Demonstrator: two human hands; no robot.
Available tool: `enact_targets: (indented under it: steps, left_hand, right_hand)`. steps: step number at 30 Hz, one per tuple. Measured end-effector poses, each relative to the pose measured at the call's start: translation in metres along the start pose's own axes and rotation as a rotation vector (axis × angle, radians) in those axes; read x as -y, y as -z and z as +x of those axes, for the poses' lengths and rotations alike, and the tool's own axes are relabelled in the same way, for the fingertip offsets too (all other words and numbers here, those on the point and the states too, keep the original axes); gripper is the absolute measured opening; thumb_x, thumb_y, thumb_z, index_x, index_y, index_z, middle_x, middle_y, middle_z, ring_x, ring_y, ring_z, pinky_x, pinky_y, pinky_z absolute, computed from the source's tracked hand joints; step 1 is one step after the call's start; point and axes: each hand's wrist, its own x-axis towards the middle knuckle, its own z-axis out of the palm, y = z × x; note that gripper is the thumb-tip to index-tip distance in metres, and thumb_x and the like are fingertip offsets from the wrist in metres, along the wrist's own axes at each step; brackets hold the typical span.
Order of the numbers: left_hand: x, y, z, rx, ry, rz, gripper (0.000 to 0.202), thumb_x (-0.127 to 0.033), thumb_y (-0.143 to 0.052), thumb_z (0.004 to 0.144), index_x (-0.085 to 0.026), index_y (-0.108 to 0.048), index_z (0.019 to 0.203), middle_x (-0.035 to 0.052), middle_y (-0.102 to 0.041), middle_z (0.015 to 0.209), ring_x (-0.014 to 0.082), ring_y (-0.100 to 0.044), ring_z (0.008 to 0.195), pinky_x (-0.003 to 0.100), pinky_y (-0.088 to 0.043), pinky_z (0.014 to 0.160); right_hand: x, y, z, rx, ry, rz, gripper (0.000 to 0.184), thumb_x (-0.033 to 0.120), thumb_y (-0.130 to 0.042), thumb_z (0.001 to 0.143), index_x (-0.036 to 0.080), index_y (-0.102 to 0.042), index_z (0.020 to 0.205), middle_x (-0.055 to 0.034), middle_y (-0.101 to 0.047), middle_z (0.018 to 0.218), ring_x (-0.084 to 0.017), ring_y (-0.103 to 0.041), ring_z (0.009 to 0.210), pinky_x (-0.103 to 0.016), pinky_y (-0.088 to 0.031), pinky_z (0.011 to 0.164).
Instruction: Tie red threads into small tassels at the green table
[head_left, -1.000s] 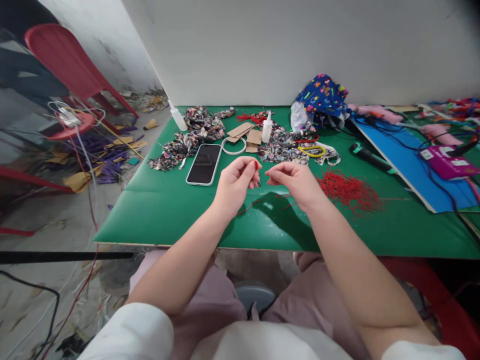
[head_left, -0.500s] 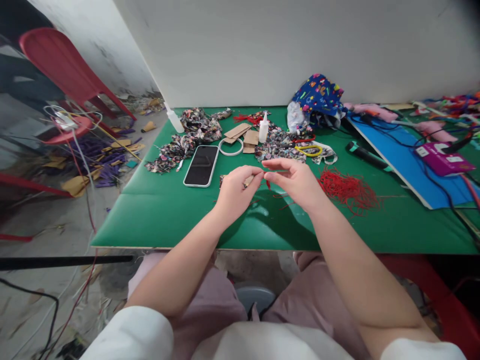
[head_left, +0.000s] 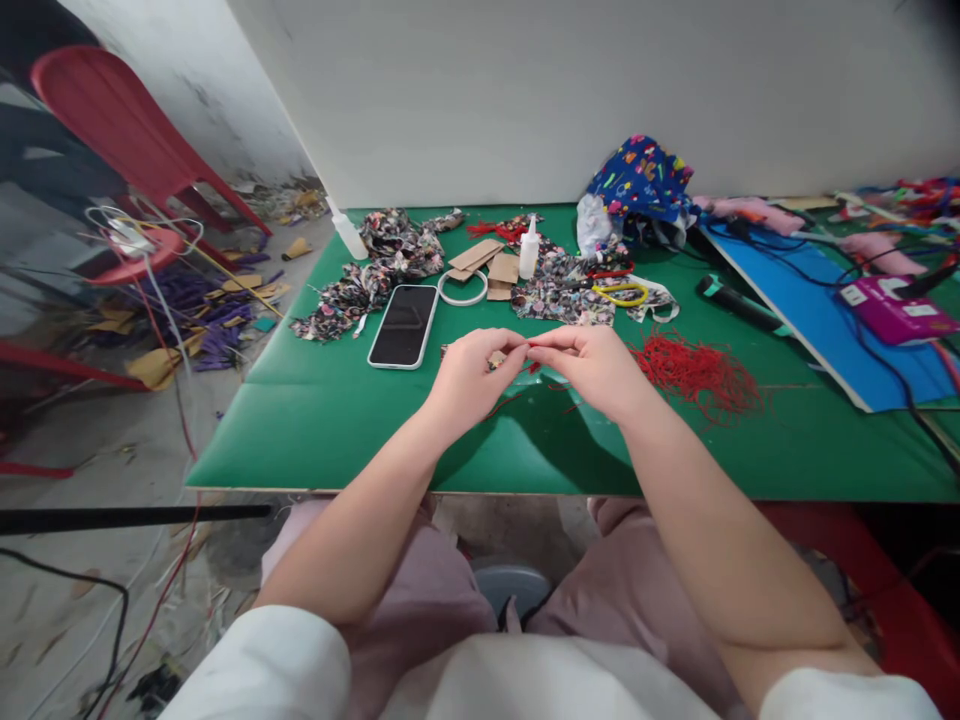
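My left hand (head_left: 471, 375) and my right hand (head_left: 592, 362) meet fingertip to fingertip above the green table (head_left: 315, 420). Both hands are pinched on a thin red cord (head_left: 534, 367) that trails down to the tabletop. A small patterned piece with a brown bit shows under the left fingers. A loose heap of red cords (head_left: 694, 370) lies just right of my right hand. A phone (head_left: 405, 325) lies face up to the left of my left hand.
Floral fabric scraps (head_left: 375, 270), a white ring (head_left: 463, 288), cardboard pieces (head_left: 487, 262), two glue bottles (head_left: 529, 248), a yellow ring (head_left: 621, 294) and a blue patterned bag (head_left: 641, 185) sit at the back. A blue board (head_left: 810, 310) with a purple device (head_left: 896, 310) lies right. Red chairs stand left.
My hands came together from a small gap and now touch at the fingertips, a little lower over the table. The view shifted slightly.
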Motion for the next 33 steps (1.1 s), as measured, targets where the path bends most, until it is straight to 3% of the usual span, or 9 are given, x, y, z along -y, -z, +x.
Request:
enact_targets:
  steps: [3,6,14,23,27,29,33]
  left_hand:
    - [0.000,0.000,0.000,-0.017,-0.008,0.003,0.017,-0.028,-0.051,0.081,-0.019,-0.065,0.079,0.0009,-0.066,0.073,0.0133,-0.058,0.071,0.022,-0.042,0.063]
    - [-0.001,0.001,0.000,-0.017,0.025,-0.023,0.016,-0.027,-0.051,0.080,-0.018,-0.065,0.078,0.0010,-0.065,0.072,0.0126,-0.057,0.070,0.022,-0.041,0.061]
    - [-0.003,0.005,0.003,-0.084,0.232,-0.486,0.015,-0.028,-0.057,0.077,-0.015,-0.062,0.073,0.0010,-0.064,0.070,0.0105,-0.057,0.064,0.021,-0.044,0.061]
    - [0.002,0.010,0.006,-0.170,0.283,-0.897,0.010,-0.027,-0.062,0.073,-0.017,-0.062,0.074,-0.0015,-0.061,0.070,0.0084,-0.055,0.062,0.022,-0.046,0.063]
    - [0.005,0.013,0.008,-0.218,0.254,-0.894,0.011,-0.027,-0.062,0.074,-0.016,-0.063,0.071,-0.0002,-0.062,0.075,0.0083,-0.055,0.068,0.021,-0.045,0.066]
    - [0.005,0.015,0.008,-0.235,0.242,-0.849,0.011,-0.027,-0.061,0.075,-0.017,-0.064,0.072,0.0000,-0.061,0.076,0.0086,-0.055,0.069,0.021,-0.044,0.067]
    - [0.003,0.016,0.006,-0.222,0.156,-0.612,0.010,-0.024,-0.061,0.074,-0.017,-0.067,0.069,0.0014,-0.058,0.081,0.0117,-0.054,0.081,0.022,-0.045,0.072]
  right_hand:
    - [-0.002,0.002,0.000,-0.028,-0.022,-0.064,0.023,0.040,-0.062,0.075,0.019,-0.072,0.077,-0.0007,-0.064,0.060,-0.013,-0.053,0.055,-0.028,-0.038,0.054]
    - [-0.002,0.003,0.000,-0.033,-0.005,-0.095,0.025,0.042,-0.061,0.076,0.018,-0.070,0.077,-0.0002,-0.062,0.059,-0.012,-0.050,0.052,-0.027,-0.035,0.052]
    - [0.001,0.001,0.003,0.030,-0.076,0.138,0.018,0.035,-0.061,0.076,0.018,-0.066,0.074,0.0000,-0.066,0.072,-0.012,-0.055,0.064,-0.025,-0.040,0.062]
    - [-0.017,-0.014,0.006,0.132,-0.117,0.315,0.018,0.035,-0.060,0.077,0.019,-0.066,0.072,0.0005,-0.068,0.078,-0.012,-0.059,0.076,-0.027,-0.041,0.078]
    - [-0.029,-0.016,0.010,0.187,-0.189,0.167,0.019,0.035,-0.062,0.074,0.018,-0.068,0.073,-0.0025,-0.069,0.076,-0.014,-0.060,0.074,-0.029,-0.042,0.076]
    - [-0.031,-0.013,0.010,0.114,-0.193,0.097,0.022,0.038,-0.063,0.074,0.018,-0.070,0.078,-0.0034,-0.069,0.078,-0.015,-0.059,0.074,-0.030,-0.042,0.073]
    - [-0.022,-0.005,0.010,-0.084,-0.064,0.082,0.033,0.042,-0.063,0.074,0.021,-0.069,0.098,-0.0041,-0.068,0.093,-0.016,-0.058,0.080,-0.030,-0.042,0.074]
